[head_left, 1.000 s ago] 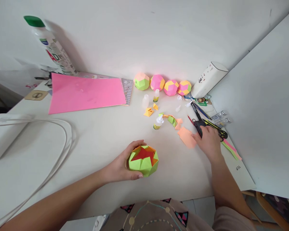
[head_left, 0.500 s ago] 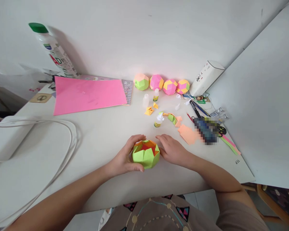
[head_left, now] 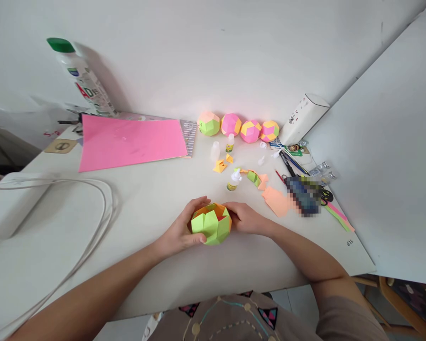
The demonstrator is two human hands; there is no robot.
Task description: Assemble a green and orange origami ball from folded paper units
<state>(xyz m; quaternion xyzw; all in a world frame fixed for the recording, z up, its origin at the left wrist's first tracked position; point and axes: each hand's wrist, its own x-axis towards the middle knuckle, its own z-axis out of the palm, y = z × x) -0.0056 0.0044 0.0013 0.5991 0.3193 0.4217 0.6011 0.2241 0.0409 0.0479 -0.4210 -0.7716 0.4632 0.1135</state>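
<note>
A partly closed folded-paper ball [head_left: 210, 228], green outside and orange inside, is held low above the desk's front. Its top is open, with pointed flaps round the rim. My left hand [head_left: 184, 227] grips its left side, thumb on the front and fingers behind. At the right rim, my right hand [head_left: 246, 218] has its fingers bent against the paper; their tips are partly hidden behind the ball. Just beyond stands a small glue bottle [head_left: 233, 181] with a white nozzle. Folded orange paper pieces [head_left: 220, 166] and a strip of green and orange pieces [head_left: 253, 178] lie near it.
Several finished paper balls [head_left: 231, 124] line the wall. A pink sheet [head_left: 131, 143] lies at the left, beside a tall bottle [head_left: 88, 85] and a looped white cable [head_left: 108, 199]. Peach paper [head_left: 277, 201], pens [head_left: 287, 164] and a white holder [head_left: 304, 119] are at the right.
The paper ball has turned and shifted slightly left, now showing its orange right side. My right hand has moved left and its fingers have closed in on the rim.
</note>
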